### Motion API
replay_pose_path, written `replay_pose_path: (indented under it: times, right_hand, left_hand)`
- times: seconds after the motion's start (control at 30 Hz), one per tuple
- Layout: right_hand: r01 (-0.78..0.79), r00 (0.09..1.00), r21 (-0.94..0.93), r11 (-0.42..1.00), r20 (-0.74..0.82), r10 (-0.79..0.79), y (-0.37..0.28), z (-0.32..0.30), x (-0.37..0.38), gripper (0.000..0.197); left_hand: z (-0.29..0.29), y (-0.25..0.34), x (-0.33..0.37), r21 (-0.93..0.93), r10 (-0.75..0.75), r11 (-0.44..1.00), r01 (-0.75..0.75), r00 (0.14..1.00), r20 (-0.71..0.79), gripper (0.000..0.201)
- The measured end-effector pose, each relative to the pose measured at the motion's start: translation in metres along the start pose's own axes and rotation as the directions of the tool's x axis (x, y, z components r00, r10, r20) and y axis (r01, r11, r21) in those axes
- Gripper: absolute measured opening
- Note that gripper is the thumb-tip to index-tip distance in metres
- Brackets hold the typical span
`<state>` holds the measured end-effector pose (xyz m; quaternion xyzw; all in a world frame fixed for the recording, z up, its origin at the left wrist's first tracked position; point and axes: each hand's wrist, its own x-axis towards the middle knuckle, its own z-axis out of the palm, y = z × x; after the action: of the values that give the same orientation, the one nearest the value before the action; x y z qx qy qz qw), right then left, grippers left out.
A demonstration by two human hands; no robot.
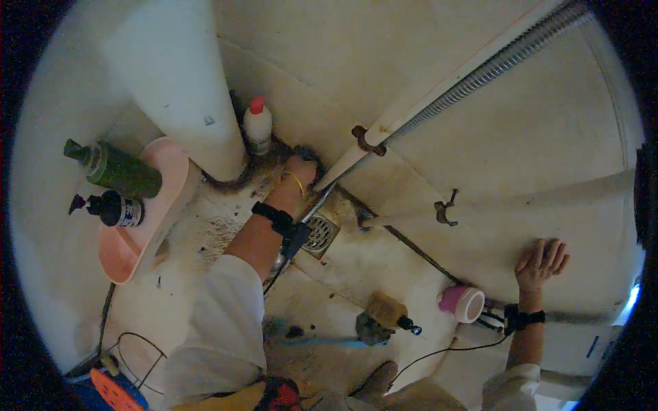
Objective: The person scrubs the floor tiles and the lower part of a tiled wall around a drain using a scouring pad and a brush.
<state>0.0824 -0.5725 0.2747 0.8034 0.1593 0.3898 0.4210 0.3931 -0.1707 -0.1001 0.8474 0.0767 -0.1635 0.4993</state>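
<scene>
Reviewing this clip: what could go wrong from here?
1. The left hand is down in the corner close to the white bottle with a red top; a bump might tip it.
2. A thin black cable hangs from the strap on the left wrist near the floor drain, so it could snag.
3. The brown bottle on the floor might get kicked.

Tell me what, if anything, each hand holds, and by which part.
The left hand is at a dark clump; its grip is hidden, so any hold, or its place, cannot be told. No held thing shows in the right hand.
</scene>
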Motion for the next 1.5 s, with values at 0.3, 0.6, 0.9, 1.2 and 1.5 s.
replay_pose_path:
  times: [0.3, 0.6, 0.9, 1.2, 1.5]
  right_hand:
    - [0.001, 1.000, -0.050, 0.999, -0.005, -0.001, 0.007, 0.000, -0.016, 0.042]
    - [-0.020, 1.000, -0.057, 0.998, -0.007, 0.020, 0.004, -0.004, -0.012, 0.044]
    - [-0.010, 1.000, -0.048, 0.999, 0.021, 0.011, -0.003, 0.001, -0.007, 0.042]
    - [-0.052, 0.998, -0.024, 0.998, -0.049, 0.050, -0.007, 0.004, -0.003, 0.047]
    - [-0.076, 0.997, -0.065, 0.995, -0.018, 0.075, -0.006, 0.002, -0.009, 0.046]
  left_hand:
    - [0.002, 0.018, -0.007, 0.357, 0.178, 0.833, -0.422, 0.817, 0.548, 0.054]
    - [-0.015, 0.052, -0.050, 0.565, 0.381, 0.659, -0.497, 0.868, 0.320, 0.028]
    - [0.006, 0.002, -0.022, 0.268, 0.057, 0.963, -0.007, 0.982, -0.180, 0.017]
    - [-0.083, 0.096, -0.062, 0.541, 0.844, 0.444, -0.714, 0.536, 0.016, 0.035]
    - [0.011, 0.010, 0.003, 0.334, 0.237, 0.932, -0.142, 0.935, -0.263, 0.033]
